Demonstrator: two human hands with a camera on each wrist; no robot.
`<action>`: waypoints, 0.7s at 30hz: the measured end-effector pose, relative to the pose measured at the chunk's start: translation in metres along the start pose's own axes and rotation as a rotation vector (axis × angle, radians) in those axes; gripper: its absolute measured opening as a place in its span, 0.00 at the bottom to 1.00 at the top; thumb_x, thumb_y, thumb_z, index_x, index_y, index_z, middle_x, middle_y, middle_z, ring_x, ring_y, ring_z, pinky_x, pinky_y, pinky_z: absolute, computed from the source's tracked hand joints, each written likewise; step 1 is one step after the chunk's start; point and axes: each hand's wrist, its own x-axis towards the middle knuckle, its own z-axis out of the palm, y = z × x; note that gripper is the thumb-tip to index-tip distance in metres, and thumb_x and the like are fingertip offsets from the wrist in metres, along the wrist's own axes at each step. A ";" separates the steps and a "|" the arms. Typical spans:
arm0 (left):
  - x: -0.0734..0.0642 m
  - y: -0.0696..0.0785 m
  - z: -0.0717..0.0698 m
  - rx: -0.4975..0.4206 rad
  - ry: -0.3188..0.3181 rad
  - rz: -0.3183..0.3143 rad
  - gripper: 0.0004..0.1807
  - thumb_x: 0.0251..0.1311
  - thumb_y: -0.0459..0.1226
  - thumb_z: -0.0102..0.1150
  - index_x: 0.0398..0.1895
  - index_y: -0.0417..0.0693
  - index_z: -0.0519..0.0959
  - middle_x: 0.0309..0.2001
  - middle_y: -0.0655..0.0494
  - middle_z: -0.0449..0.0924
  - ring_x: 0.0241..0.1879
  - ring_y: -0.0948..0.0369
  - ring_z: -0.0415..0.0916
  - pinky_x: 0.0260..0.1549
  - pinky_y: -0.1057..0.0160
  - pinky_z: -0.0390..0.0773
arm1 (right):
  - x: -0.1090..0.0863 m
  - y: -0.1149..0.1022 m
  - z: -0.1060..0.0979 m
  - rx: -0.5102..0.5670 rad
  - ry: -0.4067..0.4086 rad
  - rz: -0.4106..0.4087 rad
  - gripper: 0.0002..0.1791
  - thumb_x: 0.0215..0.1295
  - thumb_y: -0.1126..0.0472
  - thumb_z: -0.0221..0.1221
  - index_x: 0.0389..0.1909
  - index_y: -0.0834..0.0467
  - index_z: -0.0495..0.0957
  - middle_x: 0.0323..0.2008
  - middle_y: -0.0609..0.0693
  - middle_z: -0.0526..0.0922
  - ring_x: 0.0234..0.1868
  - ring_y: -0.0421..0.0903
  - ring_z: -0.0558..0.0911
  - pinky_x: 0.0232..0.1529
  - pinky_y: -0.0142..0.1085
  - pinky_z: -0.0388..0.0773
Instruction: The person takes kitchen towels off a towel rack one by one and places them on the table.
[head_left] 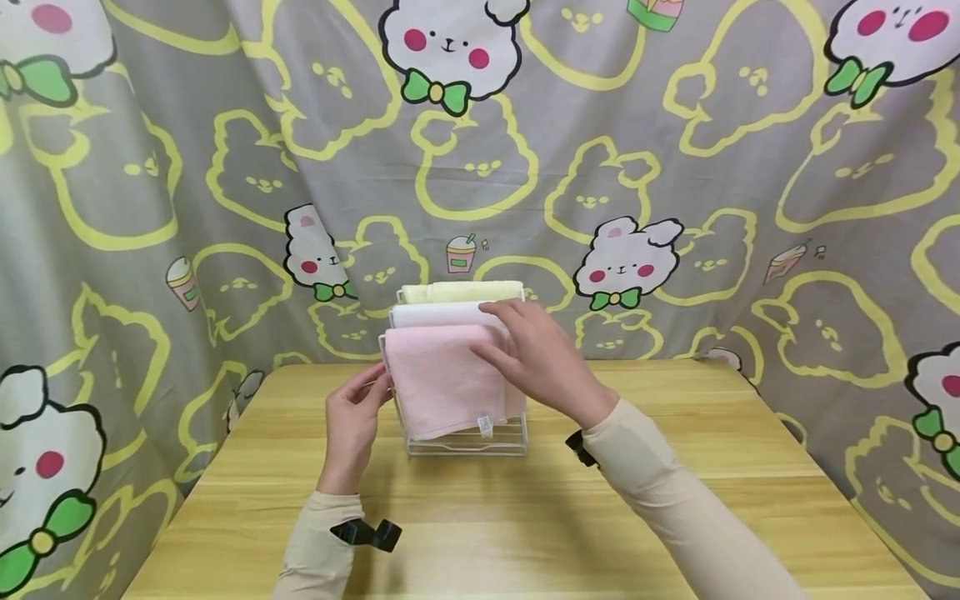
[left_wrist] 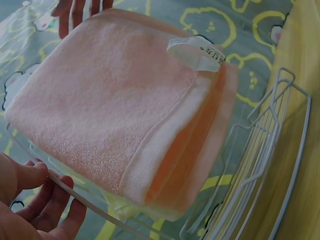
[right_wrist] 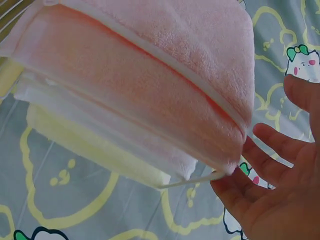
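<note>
A white wire rack (head_left: 468, 451) stands on the table with towels draped over its bars. The pink towel (head_left: 446, 379) hangs at the front, folded, with a small tag (left_wrist: 200, 55) near its lower edge. Behind it lie a white towel (head_left: 435, 315) and a pale yellow towel (head_left: 472, 291). My left hand (head_left: 358, 421) pinches the rack's left side wire between thumb and fingers, beside the pink towel. My right hand (head_left: 543, 362) is at the towels' right side, fingers extended; in the right wrist view its fingertips (right_wrist: 242, 142) touch the pink towel's edge near the wire.
The wooden table (head_left: 675, 500) extends around the rack. A grey curtain (head_left: 480, 192) with yellow outlines and white cartoon animals hangs close behind and at both sides. Dark wrist devices (head_left: 367, 534) sit on both sleeves.
</note>
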 end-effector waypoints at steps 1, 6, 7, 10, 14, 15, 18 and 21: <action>0.000 0.000 0.000 0.005 -0.002 -0.002 0.16 0.69 0.30 0.63 0.56 0.29 0.81 0.41 0.65 0.86 0.42 0.66 0.85 0.48 0.66 0.87 | 0.001 0.000 0.001 0.005 -0.008 0.001 0.29 0.73 0.43 0.61 0.66 0.57 0.75 0.61 0.52 0.79 0.62 0.52 0.76 0.64 0.49 0.77; 0.001 -0.001 0.001 0.016 -0.006 -0.019 0.15 0.69 0.30 0.63 0.55 0.29 0.82 0.42 0.62 0.86 0.41 0.66 0.86 0.48 0.65 0.87 | 0.007 -0.003 0.007 0.012 -0.050 0.011 0.28 0.73 0.43 0.61 0.65 0.56 0.77 0.61 0.51 0.81 0.60 0.51 0.79 0.62 0.49 0.79; 0.001 -0.001 0.001 0.015 -0.006 -0.021 0.15 0.69 0.30 0.62 0.55 0.29 0.81 0.42 0.62 0.86 0.41 0.66 0.86 0.48 0.65 0.87 | 0.008 -0.003 0.008 0.009 -0.056 0.013 0.28 0.73 0.43 0.61 0.65 0.56 0.77 0.61 0.50 0.81 0.60 0.50 0.79 0.62 0.49 0.79; 0.001 -0.001 0.001 0.017 -0.004 -0.026 0.16 0.69 0.30 0.62 0.56 0.28 0.81 0.42 0.62 0.86 0.41 0.67 0.85 0.48 0.65 0.87 | 0.011 -0.005 0.011 -0.007 -0.067 0.015 0.26 0.73 0.43 0.61 0.63 0.54 0.79 0.60 0.49 0.82 0.60 0.50 0.80 0.61 0.49 0.80; 0.001 0.000 0.000 0.026 -0.002 -0.026 0.16 0.70 0.30 0.61 0.56 0.29 0.81 0.42 0.62 0.86 0.41 0.68 0.85 0.47 0.66 0.87 | 0.015 -0.007 0.016 -0.027 -0.071 0.007 0.25 0.73 0.43 0.61 0.62 0.54 0.80 0.59 0.49 0.83 0.62 0.49 0.80 0.62 0.49 0.81; 0.001 0.000 0.000 0.029 -0.002 -0.028 0.16 0.70 0.30 0.61 0.56 0.29 0.81 0.42 0.62 0.86 0.41 0.68 0.85 0.47 0.66 0.87 | 0.015 -0.007 0.017 -0.034 -0.068 0.001 0.25 0.73 0.44 0.61 0.62 0.54 0.80 0.59 0.50 0.84 0.62 0.50 0.81 0.62 0.49 0.81; 0.001 0.001 -0.001 0.037 -0.011 -0.030 0.16 0.70 0.30 0.61 0.57 0.29 0.81 0.44 0.59 0.86 0.41 0.68 0.85 0.48 0.66 0.87 | 0.016 -0.007 0.020 -0.068 -0.048 -0.025 0.23 0.73 0.46 0.62 0.61 0.54 0.81 0.58 0.50 0.85 0.61 0.50 0.82 0.61 0.49 0.82; 0.001 0.002 -0.001 0.050 -0.018 -0.030 0.16 0.70 0.31 0.61 0.57 0.30 0.81 0.47 0.56 0.86 0.42 0.68 0.85 0.48 0.67 0.87 | 0.017 -0.007 0.023 -0.091 -0.014 -0.059 0.20 0.73 0.49 0.63 0.59 0.54 0.83 0.56 0.49 0.86 0.58 0.49 0.84 0.58 0.48 0.84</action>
